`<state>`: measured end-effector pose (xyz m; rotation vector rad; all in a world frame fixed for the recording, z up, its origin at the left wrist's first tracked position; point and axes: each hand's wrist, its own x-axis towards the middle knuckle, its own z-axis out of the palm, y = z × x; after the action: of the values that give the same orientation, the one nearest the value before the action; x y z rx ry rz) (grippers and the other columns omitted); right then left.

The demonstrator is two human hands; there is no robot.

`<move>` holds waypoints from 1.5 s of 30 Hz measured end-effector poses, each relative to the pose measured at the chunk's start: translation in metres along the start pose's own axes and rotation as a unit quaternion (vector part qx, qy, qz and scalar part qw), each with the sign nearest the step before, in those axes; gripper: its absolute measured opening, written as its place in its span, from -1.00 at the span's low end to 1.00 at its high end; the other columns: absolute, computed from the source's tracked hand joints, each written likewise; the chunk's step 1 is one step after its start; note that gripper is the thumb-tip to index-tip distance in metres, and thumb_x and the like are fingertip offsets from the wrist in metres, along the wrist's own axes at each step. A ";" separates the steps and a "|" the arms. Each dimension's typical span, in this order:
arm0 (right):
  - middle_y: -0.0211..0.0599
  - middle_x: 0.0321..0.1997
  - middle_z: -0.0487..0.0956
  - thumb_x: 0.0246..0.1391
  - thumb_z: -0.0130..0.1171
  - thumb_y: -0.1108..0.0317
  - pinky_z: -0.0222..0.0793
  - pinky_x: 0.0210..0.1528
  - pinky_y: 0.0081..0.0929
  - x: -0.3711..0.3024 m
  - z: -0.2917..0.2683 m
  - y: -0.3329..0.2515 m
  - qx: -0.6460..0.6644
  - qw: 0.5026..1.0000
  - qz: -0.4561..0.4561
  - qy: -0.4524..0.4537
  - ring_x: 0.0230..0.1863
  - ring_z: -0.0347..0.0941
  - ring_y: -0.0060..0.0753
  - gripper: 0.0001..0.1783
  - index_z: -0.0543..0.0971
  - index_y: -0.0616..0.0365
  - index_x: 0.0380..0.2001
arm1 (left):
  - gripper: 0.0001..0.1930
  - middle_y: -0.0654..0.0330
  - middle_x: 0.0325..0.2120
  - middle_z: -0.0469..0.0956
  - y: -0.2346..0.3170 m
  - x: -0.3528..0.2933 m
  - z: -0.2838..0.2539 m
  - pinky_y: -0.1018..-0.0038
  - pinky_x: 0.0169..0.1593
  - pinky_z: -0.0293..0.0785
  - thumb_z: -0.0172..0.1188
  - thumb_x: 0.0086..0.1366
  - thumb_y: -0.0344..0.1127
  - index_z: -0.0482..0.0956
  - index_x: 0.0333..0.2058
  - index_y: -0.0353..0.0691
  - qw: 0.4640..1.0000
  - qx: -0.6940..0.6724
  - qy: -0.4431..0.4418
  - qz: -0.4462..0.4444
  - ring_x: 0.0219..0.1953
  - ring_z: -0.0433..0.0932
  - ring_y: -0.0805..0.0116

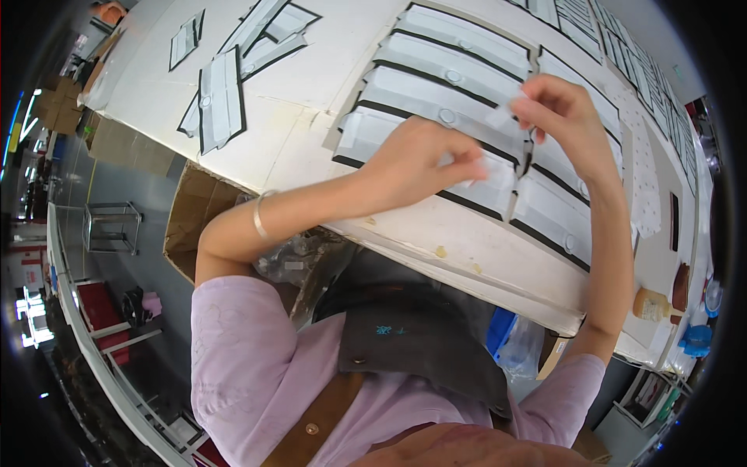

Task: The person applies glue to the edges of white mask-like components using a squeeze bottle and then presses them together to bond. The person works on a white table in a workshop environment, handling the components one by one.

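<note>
White, black-edged flat pieces (412,92) lie in overlapping rows on the table in front of me, each with a small round mark near its middle. Over the nearest rows is my left hand (424,165), its thumb and fingertips pinched together and blurred. My right hand (562,117) is raised over the gap between two columns of these pieces, fingers curled in a pinch. A pale blur shows by the fingertips of each hand; I cannot make out what either one holds.
Loose black-edged pieces (224,101) lie scattered at the far left of the white table (292,148). More rows (576,27) fill the far right. A yellowish jar (652,305) stands at the right edge. Below the table's left side is an open cardboard box (187,210).
</note>
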<state>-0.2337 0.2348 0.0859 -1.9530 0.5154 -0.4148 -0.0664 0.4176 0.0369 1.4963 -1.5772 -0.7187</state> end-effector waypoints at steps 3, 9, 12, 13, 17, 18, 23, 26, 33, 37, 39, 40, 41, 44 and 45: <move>-0.52 -0.51 0.56 0.14 0.39 0.20 0.29 -0.47 -0.65 0.046 0.045 0.003 -0.008 0.996 -0.007 -0.086 -0.48 0.41 -0.70 -0.76 0.67 0.16 -0.40 | -0.86 0.16 -0.40 0.71 -0.015 -0.054 -0.034 0.43 -0.31 0.50 0.40 0.27 -0.32 0.75 -0.29 -0.27 0.997 0.039 0.017 0.063 -0.36 0.61 0.34; -0.63 -0.56 0.48 0.16 0.38 0.14 0.19 -0.51 -0.71 0.106 0.110 0.011 -0.061 0.987 0.025 -0.146 -0.55 0.30 -0.79 -0.74 0.62 0.08 -0.41 | -0.88 0.05 -0.31 0.69 -0.058 -0.094 -0.091 0.35 -0.08 0.55 0.33 0.28 -0.48 0.71 -0.22 -0.35 0.977 0.159 0.139 0.033 -0.19 0.64 0.13; -0.63 -0.58 0.46 0.15 0.39 0.14 0.14 -0.53 -0.71 0.117 0.121 0.015 -0.076 0.989 0.036 -0.120 -0.57 0.28 -0.79 -0.74 0.63 0.08 -0.41 | -0.89 0.02 -0.36 0.67 -0.072 -0.085 -0.099 0.28 -0.14 0.55 0.35 0.24 -0.43 0.68 -0.29 -0.35 0.959 0.193 0.195 0.077 -0.24 0.64 0.05; -0.63 -0.59 0.46 0.15 0.39 0.14 0.13 -0.53 -0.71 0.119 0.123 0.015 -0.075 0.990 0.041 -0.110 -0.58 0.28 -0.79 -0.74 0.63 0.08 -0.41 | -0.89 0.04 -0.30 0.67 -0.077 -0.083 -0.100 0.28 -0.09 0.53 0.33 0.27 -0.42 0.66 -0.27 -0.32 0.958 0.200 0.192 0.073 -0.18 0.63 0.06; -0.61 -0.60 0.47 0.15 0.40 0.15 0.12 -0.54 -0.71 0.124 0.127 0.020 -0.081 0.992 0.049 -0.085 -0.59 0.27 -0.79 -0.75 0.63 0.10 -0.40 | -0.88 0.11 -0.08 0.67 -0.084 -0.067 -0.103 0.23 0.14 0.45 0.22 0.34 -0.50 0.63 -0.16 -0.31 0.957 0.237 0.147 0.082 0.12 0.55 0.04; -0.60 -0.60 0.47 0.15 0.40 0.16 0.12 -0.54 -0.71 0.126 0.128 0.022 -0.085 0.992 0.048 -0.084 -0.59 0.27 -0.79 -0.75 0.63 0.10 -0.40 | -0.88 0.13 -0.03 0.66 -0.088 -0.064 -0.102 0.22 0.18 0.42 0.21 0.34 -0.50 0.62 -0.16 -0.30 0.954 0.252 0.138 0.086 0.18 0.52 0.04; -0.43 -0.52 0.59 0.10 0.42 0.16 0.35 -0.42 -0.56 0.129 0.127 0.025 -0.085 0.991 0.036 -0.092 -0.57 0.39 -0.63 -0.67 0.67 0.27 -0.39 | -0.89 0.21 0.13 0.60 -0.096 -0.051 -0.097 0.11 0.32 0.26 0.20 0.33 -0.50 0.55 -0.18 -0.24 0.945 0.295 0.084 0.117 0.37 0.36 0.06; -0.45 -0.54 0.54 0.08 0.42 0.17 0.37 -0.40 -0.55 0.129 0.130 0.033 -0.108 0.991 0.013 -0.077 -0.52 0.42 -0.60 -0.69 0.67 0.23 -0.36 | -0.89 0.23 0.16 0.59 -0.099 -0.045 -0.093 0.06 0.38 0.20 0.21 0.31 -0.50 0.50 -0.21 -0.21 0.938 0.315 0.061 0.130 0.42 0.30 0.10; -0.42 -0.30 0.59 0.13 0.27 0.34 0.48 -0.34 -0.35 0.116 0.125 0.035 -0.326 0.906 -0.271 -0.018 -0.36 0.58 -0.34 -0.84 0.67 0.04 -0.20 | -0.89 0.22 0.15 0.60 -0.095 -0.038 -0.098 0.04 0.44 0.13 0.21 0.30 -0.52 0.47 -0.26 -0.20 0.926 0.351 0.028 0.137 0.43 0.28 0.17; -0.43 -0.19 0.57 0.11 0.18 0.42 0.56 -0.28 -0.31 0.108 0.122 0.036 -0.439 0.836 -0.325 -0.051 -0.26 0.61 -0.29 -0.82 0.65 0.05 -0.20 | -0.95 0.20 0.14 0.60 -0.094 -0.038 -0.099 0.06 0.46 0.10 0.18 0.35 -0.47 0.48 -0.27 -0.21 0.930 0.344 0.024 0.130 0.44 0.26 0.17; -0.42 -0.23 0.54 0.08 0.18 0.43 0.57 -0.27 -0.34 0.106 0.122 0.035 -0.472 0.813 -0.339 -0.041 -0.24 0.61 -0.30 -0.81 0.63 0.06 -0.20 | -0.97 0.19 0.14 0.60 -0.092 -0.037 -0.099 0.06 0.46 0.09 0.16 0.37 -0.45 0.48 -0.28 -0.22 0.931 0.341 0.018 0.128 0.44 0.26 0.18; -0.41 -0.24 0.53 0.08 0.18 0.43 0.58 -0.26 -0.35 0.106 0.122 0.033 -0.486 0.805 -0.338 -0.044 -0.23 0.61 -0.30 -0.81 0.62 0.06 -0.20 | -0.97 0.18 0.14 0.61 -0.092 -0.037 -0.099 0.06 0.46 0.09 0.15 0.38 -0.44 0.48 -0.28 -0.22 0.932 0.340 0.016 0.126 0.44 0.25 0.18; -0.40 -0.25 0.51 0.08 0.18 0.43 0.58 -0.26 -0.36 0.106 0.123 0.031 -0.499 0.797 -0.337 -0.046 -0.22 0.61 -0.31 -0.81 0.61 0.06 -0.19 | -0.97 0.18 0.14 0.61 -0.092 -0.037 -0.099 0.06 0.46 0.08 0.15 0.38 -0.44 0.49 -0.28 -0.22 0.932 0.338 0.015 0.126 0.44 0.25 0.17; -0.37 -0.20 0.54 0.06 0.19 0.43 0.57 -0.28 -0.36 0.106 0.124 0.029 -0.524 0.784 -0.329 -0.055 -0.21 0.62 -0.29 -0.76 0.62 0.07 -0.15 | -0.97 0.17 0.13 0.61 -0.091 -0.037 -0.100 0.07 0.45 0.09 0.15 0.39 -0.43 0.53 -0.25 -0.24 0.937 0.327 0.016 0.121 0.45 0.24 0.13; -0.37 -0.18 0.56 0.06 0.19 0.43 0.57 -0.29 -0.36 0.107 0.123 0.029 -0.530 0.781 -0.325 -0.059 -0.21 0.62 -0.28 -0.73 0.62 0.08 -0.13 | -0.95 0.17 0.12 0.61 -0.091 -0.036 -0.100 0.08 0.44 0.10 0.15 0.40 -0.42 0.54 -0.23 -0.25 0.941 0.318 0.019 0.117 0.45 0.24 0.11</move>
<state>-0.0860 0.2611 0.0152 -3.2530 -0.1175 -0.4639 0.0642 0.4552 0.0030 1.7030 -2.0271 -0.0257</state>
